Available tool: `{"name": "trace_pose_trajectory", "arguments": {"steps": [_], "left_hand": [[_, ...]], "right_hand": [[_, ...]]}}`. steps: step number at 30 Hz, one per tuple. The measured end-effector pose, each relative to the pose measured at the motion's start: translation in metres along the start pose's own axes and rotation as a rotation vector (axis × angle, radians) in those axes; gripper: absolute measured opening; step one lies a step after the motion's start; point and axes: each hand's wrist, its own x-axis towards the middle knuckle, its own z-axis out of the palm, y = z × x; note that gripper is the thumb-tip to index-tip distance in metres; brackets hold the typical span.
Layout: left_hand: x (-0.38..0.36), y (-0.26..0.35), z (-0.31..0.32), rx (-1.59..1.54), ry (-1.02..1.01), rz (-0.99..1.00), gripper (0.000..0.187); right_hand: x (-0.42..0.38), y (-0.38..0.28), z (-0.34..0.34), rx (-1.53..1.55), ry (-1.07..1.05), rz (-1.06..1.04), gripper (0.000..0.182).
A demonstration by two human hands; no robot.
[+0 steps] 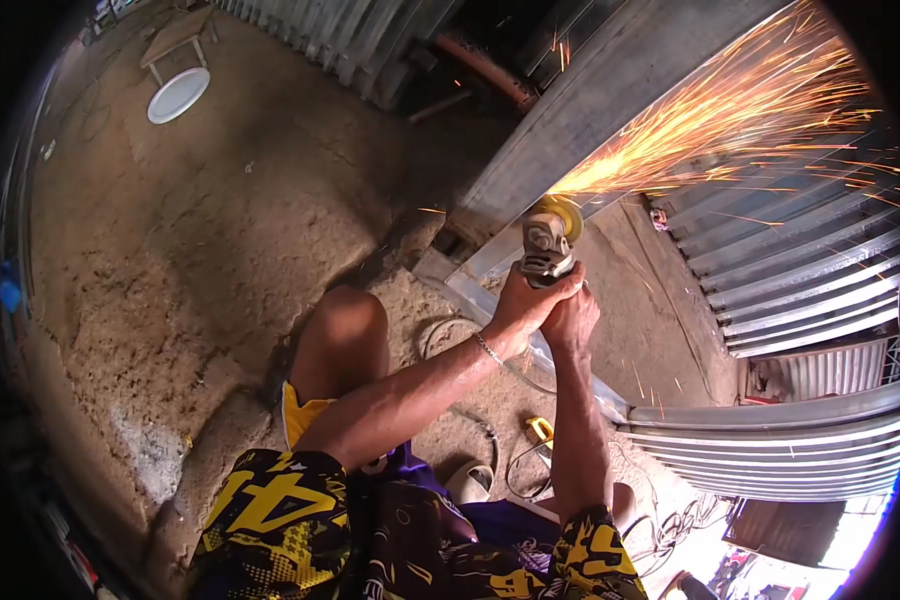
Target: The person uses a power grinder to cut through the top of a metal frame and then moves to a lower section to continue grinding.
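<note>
An angle grinder [547, 243] is held out in front of me in both hands. My left hand [518, 312], with a bracelet at its wrist, wraps round the tool's body just behind the gear head. Close against it, my right hand [573, 315] is closed on the grinder too; the grip and the rest of the body are mostly hidden by the fingers. The yellowish disc [566, 215] meets the edge of a long grey metal beam [580, 120]. Bright orange sparks [710, 125] stream from the contact toward the upper right.
Corrugated metal sheets [800, 260] stand at the right, and more [320, 45] at the top. A cable [432, 335] loops over the dirt ground beside a yellow-handled tool [541, 430]. A white round object [179, 96] lies by a small wooden table [177, 33]. My bent knee [340, 325] is near.
</note>
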Motion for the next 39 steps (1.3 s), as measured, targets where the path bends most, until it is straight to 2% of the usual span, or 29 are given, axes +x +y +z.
{"name": "trace_pose_trajectory", "arguments": {"steps": [4,5,8,12,15,20,22,23,26,27,31,33,39], "left_hand": [[0.002,0.001,0.0,0.004,0.006,-0.013,0.028],[0.001,0.001,-0.003,0.016,-0.01,-0.037,0.033],[0.001,0.003,-0.003,0.015,-0.017,-0.041,0.034],[0.003,-0.004,-0.005,0.017,-0.039,0.007,0.034],[0.001,-0.001,-0.002,0.062,0.026,-0.047,0.034],[-0.003,0.001,-0.003,0.035,-0.017,-0.068,0.035],[-0.005,0.0,0.0,0.068,-0.016,-0.055,0.036],[-0.003,-0.009,-0.002,0.038,-0.042,-0.059,0.037],[-0.009,-0.019,-0.001,0.07,0.0,-0.1,0.037],[-0.01,-0.02,-0.001,0.058,0.014,-0.105,0.035],[-0.007,-0.019,-0.004,0.046,0.023,-0.062,0.035],[-0.004,-0.012,-0.005,0.029,0.077,-0.131,0.037],[-0.001,-0.013,-0.005,-0.035,0.091,-0.158,0.04]], "right_hand": [[0.0,-0.002,-0.001,-0.015,-0.011,-0.016,0.053],[0.001,-0.003,-0.003,-0.038,-0.049,-0.02,0.061],[0.004,-0.005,-0.002,-0.018,-0.052,0.013,0.062],[-0.001,0.003,0.0,-0.01,-0.022,-0.026,0.052],[-0.001,-0.003,-0.002,0.006,-0.012,0.013,0.055],[-0.001,-0.005,-0.007,-0.013,-0.063,0.046,0.055],[-0.005,0.01,0.004,0.021,-0.029,0.004,0.058],[-0.01,0.045,0.032,-0.053,0.054,-0.144,0.065],[-0.02,0.016,-0.001,0.021,-0.016,-0.034,0.057],[-0.02,0.014,-0.004,-0.015,-0.08,0.014,0.065],[-0.012,0.008,-0.003,-0.019,-0.1,0.025,0.064],[-0.005,0.002,-0.003,-0.011,-0.101,0.021,0.063],[0.002,-0.011,-0.017,-0.097,-0.196,0.046,0.061]]}}
